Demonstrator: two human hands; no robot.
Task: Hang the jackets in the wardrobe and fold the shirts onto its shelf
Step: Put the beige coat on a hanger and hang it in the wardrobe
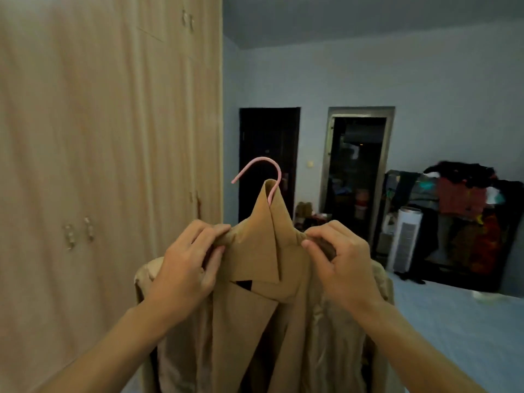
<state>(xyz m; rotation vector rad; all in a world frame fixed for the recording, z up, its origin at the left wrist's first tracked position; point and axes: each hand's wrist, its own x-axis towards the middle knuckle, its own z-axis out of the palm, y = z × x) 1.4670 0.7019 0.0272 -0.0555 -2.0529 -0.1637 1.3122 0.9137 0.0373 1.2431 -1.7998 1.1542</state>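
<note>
Tan jacket (255, 321) shoulders, which your left grip (184, 265) and right grip (346, 265) are pinching, are needing even seating on the pink hanger (261, 159).

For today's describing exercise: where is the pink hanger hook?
Head view, centre: the pink curved hanger hook rises from the collar of the tan jacket, above the left hand and right hand, right of the wooden wardrobe.

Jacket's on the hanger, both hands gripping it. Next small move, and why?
Probably free the left hand and pull open the wardrobe by a door handle: it looks shut, the tan jacket already sits on the pink hanger, and the right hand could hold it alone.
</note>
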